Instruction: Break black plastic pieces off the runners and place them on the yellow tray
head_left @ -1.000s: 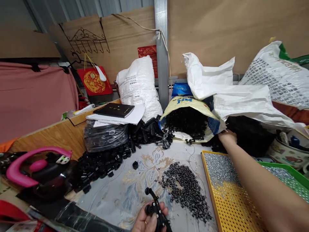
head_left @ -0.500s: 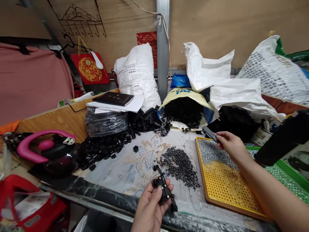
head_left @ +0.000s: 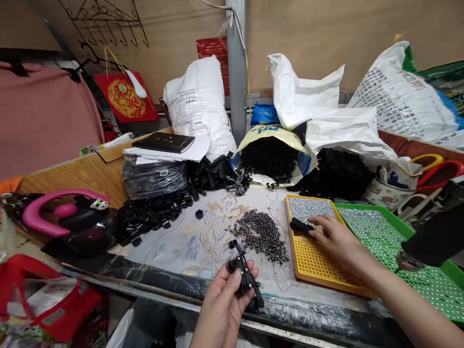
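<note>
My left hand (head_left: 226,299) is closed around a black plastic assembly (head_left: 245,275) with arms, small round ends and silvery screw heads, held above the near edge of the table. Over the yellow perforated tray (head_left: 315,273), my right hand (head_left: 335,238) pinches a flat, elongated black plastic piece (head_left: 300,225) at one end. Small silvery screws (head_left: 308,208) fill the tray's far part, just beyond that piece. Between the two hands, a loose heap of tiny black parts (head_left: 261,234) lies on the patterned table cover. Whether the piece touches the tray I cannot tell.
A green perforated tray (head_left: 387,232) stands at right, with a dark powered driver (head_left: 431,239) over it. Open sacks of black parts, including a yellow one (head_left: 270,133), line the back. Black pieces (head_left: 152,215) and a pink-handled kettle (head_left: 65,208) sit at left.
My right hand has lowered toward the middle of the yellow tray with the flat black piece. My left hand keeps its hold on the assembly. The view has shifted slightly.
</note>
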`<state>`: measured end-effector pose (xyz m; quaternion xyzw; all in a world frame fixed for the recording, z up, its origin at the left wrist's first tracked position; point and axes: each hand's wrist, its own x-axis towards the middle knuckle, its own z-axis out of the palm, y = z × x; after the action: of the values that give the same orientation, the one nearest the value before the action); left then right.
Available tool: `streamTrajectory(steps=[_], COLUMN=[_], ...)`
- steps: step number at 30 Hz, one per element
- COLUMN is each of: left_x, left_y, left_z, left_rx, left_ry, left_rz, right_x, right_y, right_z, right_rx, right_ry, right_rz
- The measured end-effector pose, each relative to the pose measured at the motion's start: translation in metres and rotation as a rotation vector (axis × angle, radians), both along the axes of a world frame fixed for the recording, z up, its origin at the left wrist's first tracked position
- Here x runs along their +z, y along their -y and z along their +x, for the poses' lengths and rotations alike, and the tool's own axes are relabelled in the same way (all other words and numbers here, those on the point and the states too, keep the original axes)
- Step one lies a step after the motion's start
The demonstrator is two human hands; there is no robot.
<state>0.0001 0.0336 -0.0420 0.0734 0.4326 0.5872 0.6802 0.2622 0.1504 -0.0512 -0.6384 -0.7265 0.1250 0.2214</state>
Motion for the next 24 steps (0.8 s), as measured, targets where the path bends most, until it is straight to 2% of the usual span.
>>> streamTrajectory(steps=[3, 8, 12, 17, 20, 22, 24], left_x=[0.001, -0.001, -0.001, -0.003, -0.004, -0.005, -0.006], left_y=[0.0, 0.002, 0.001, 0.0, 0.0, 0.0, 0.0], left_z=[0.005, 0.009, 0.009, 0.013, 0.012, 0.006, -0.003], left_rx=[-0.022, -0.104, -0.163, -0.188, -0.215, -0.193, -0.126], left_ry=[-0.012, -0.005, 0.0, 0.006, 0.024, 0.025, 0.015], left_rz=[0.019, 0.056, 0.105, 0.096, 0.136, 0.141, 0.12], right_x=[-0.003, -0.011, 0.002, 0.031, 0.035, 0.03, 0.021], right_y=[0.0, -0.009, 0.002, 0.042, 0.056, 0.057, 0.052], right_z=[-0.003, -0.003, -0.013, -0.059, -0.082, -0.085, -0.077], right_rx=[0.083, 0.127, 0.192, 0.575, 0.717, 0.712, 0.631], right_ry=[0.046, 0.052, 0.01, -0.017, 0.053, 0.108, 0.166], right_rz=[-0.011, 0.021, 0.088, 0.323, 0.373, 0.37, 0.343])
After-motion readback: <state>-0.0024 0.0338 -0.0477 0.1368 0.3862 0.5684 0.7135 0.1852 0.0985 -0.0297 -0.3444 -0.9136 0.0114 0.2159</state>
